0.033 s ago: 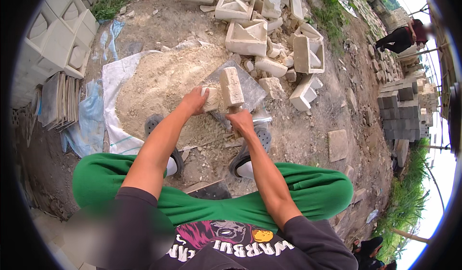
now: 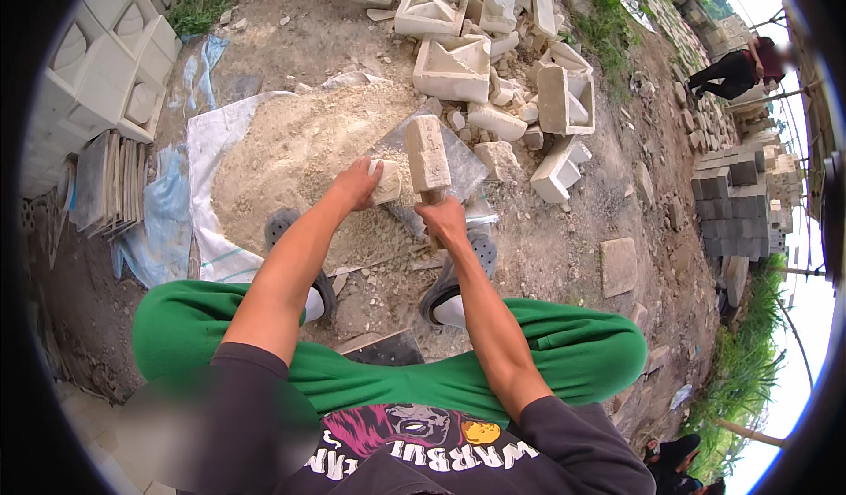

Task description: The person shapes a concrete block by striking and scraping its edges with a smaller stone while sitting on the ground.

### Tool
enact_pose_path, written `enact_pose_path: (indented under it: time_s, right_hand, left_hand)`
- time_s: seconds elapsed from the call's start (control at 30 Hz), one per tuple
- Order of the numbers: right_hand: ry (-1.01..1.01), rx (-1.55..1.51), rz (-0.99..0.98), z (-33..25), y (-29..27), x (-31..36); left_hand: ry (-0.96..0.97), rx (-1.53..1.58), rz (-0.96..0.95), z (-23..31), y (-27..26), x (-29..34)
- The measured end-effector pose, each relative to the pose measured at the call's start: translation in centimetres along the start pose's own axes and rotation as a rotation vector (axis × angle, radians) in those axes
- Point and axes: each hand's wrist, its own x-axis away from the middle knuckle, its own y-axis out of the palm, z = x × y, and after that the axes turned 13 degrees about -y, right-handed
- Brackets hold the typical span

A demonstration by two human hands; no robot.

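My right hand (image 2: 443, 220) is wrapped round the short handle of a block-headed mallet (image 2: 428, 155). The mallet's pale, dusty head points away from me, over a flat grey slab (image 2: 465, 171). Just left of it, my left hand (image 2: 357, 185) grips a pale block piece (image 2: 386, 181) by its left side, with the fingers over its edge. That piece sits at the slab's left edge, beside a heap of crushed, sandy rubble (image 2: 291, 151). The heap lies on a white woven sheet (image 2: 203, 208).
Broken, hollow cream blocks (image 2: 451, 67) are piled beyond the slab. Pale moulded blocks (image 2: 115, 63) and upright thin boards (image 2: 115, 182) stand at the left. Grey bricks (image 2: 731, 204) are stacked far right, below a person (image 2: 736, 67). My shoes (image 2: 463, 266) flank the near rubble.
The mallet has risen slightly, its head now a little higher and larger in view, with my right hand shifting along. The left hand and the block piece look unmoved.
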Motion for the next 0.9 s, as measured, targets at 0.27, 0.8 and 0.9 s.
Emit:
enact_pose_path:
  time_s: [0.27, 0.8, 0.9]
  right_hand:
    - [-0.476, 0.206, 0.352, 2.7, 1.8, -1.5]
    - [-0.018, 0.114, 0.092, 2.7, 2.7, -0.7]
    - [0.058, -0.019, 0.003, 2.6, 1.2, -1.9]
  left_hand:
    - [0.225, 0.023, 0.089, 0.0, 0.4, -2.2]
    - [0.048, -0.06, 0.028, 1.6, -2.0, -0.1]
    - [0.082, -0.035, -0.007, 1.2, -2.8, 0.3]
